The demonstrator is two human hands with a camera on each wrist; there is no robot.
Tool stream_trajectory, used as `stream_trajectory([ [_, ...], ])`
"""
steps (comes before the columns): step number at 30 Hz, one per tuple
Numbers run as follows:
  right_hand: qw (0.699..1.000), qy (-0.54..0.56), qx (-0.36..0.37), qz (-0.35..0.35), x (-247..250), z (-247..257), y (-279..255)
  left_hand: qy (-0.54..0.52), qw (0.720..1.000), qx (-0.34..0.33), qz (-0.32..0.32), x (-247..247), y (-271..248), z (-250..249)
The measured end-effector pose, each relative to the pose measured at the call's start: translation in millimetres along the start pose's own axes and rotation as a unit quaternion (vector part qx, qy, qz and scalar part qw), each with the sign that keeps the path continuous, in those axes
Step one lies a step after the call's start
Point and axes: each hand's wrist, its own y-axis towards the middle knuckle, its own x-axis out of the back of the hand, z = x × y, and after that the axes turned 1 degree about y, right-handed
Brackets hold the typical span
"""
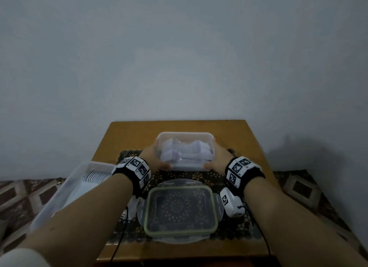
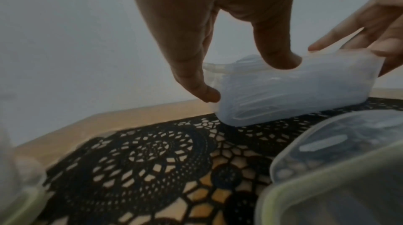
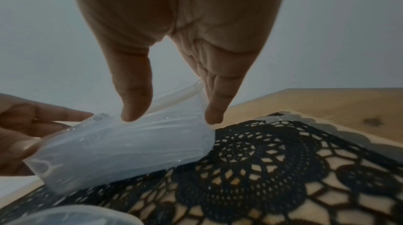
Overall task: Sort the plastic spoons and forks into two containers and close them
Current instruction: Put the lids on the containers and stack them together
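A translucent rectangular container [image 1: 185,136] with white plastic cutlery in it sits at the middle of the table, without a lid. My left hand [image 1: 159,157] grips its left end and my right hand [image 1: 216,157] grips its right end, thumbs on the near rim. In the left wrist view my thumb and fingers [image 2: 207,94] clasp the container [image 2: 283,94]; the right wrist view shows the same grasp on the container [image 3: 122,146]. Whether it rests on the mat or hangs just above it, I cannot tell. A clear lid with a green seal [image 1: 180,209] lies in front of it.
A second open translucent container [image 1: 59,197] stands at the left under my forearm, with a row of stacked white cutlery [image 1: 95,176] inside. A black lace mat [image 1: 199,177] covers the wooden table [image 1: 239,131]. Wall stands right behind the table.
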Motion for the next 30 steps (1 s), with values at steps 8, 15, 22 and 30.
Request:
stream_trajectory([
  [8,0.999,0.017,0.014,0.03,-11,-12,14,0.008,1.0,0.01,0.025,-5,10,7],
  [15,0.994,-0.094,-0.056,0.016,-5,-13,-17,0.087,0.993,0.07,0.043,-23,-29,17],
  [22,0.951,-0.102,-0.11,0.272,-14,-19,-52,0.194,0.943,0.189,0.193,-33,-65,37],
  [30,0.982,-0.014,-0.045,0.184,1,-19,-77,0.151,0.981,0.059,0.111,-2,-85,42],
])
